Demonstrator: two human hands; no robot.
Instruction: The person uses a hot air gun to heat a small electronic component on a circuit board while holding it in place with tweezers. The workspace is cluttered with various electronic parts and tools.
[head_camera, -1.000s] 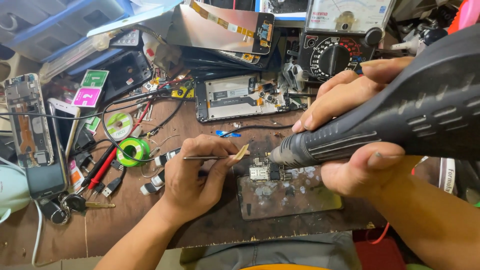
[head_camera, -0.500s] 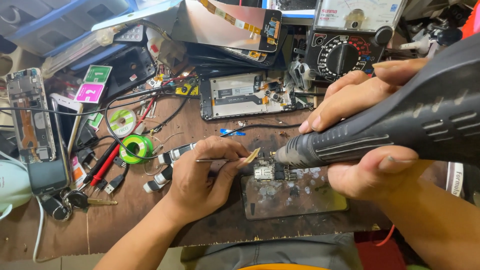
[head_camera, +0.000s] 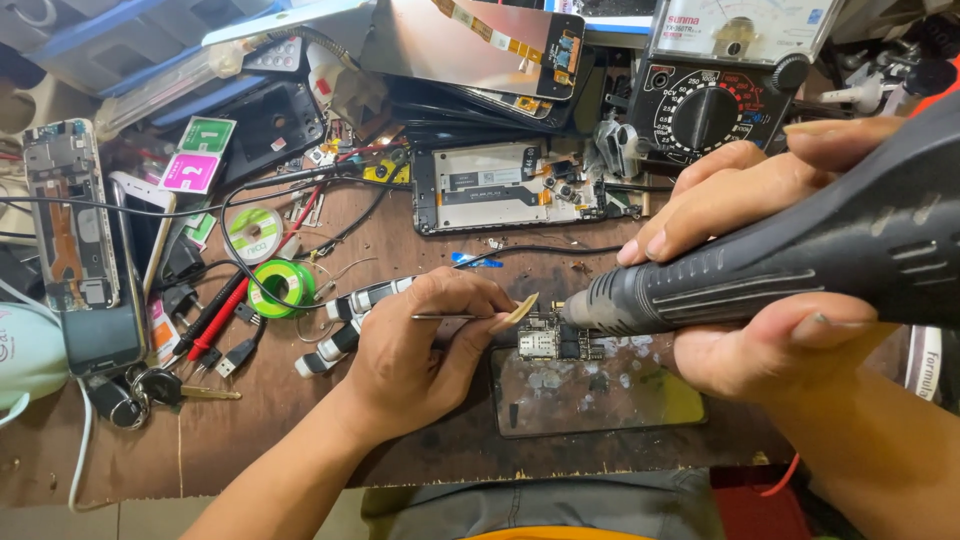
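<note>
My right hand (head_camera: 740, 270) grips a large dark hot-air tool (head_camera: 800, 255), its nozzle pointing left at a small circuit board (head_camera: 550, 340). The board rests on the upper edge of a dark glass plate (head_camera: 595, 390) on the brown bench. My left hand (head_camera: 415, 345) holds thin metal tweezers (head_camera: 450, 317) whose tips reach toward the board, just left of the nozzle. A long thumbnail on my left hand sits close to the board's top corner.
An opened phone frame (head_camera: 500, 190) lies behind the board, with an analog multimeter (head_camera: 715, 85) at the back right. Green solder spools (head_camera: 285, 285), red probes, cables and keys (head_camera: 150, 385) crowd the left. Phones (head_camera: 65, 215) stand at the far left edge.
The view has shifted slightly. Both hands stay on the board, the nozzle and tweezers holding nearly the same place.
</note>
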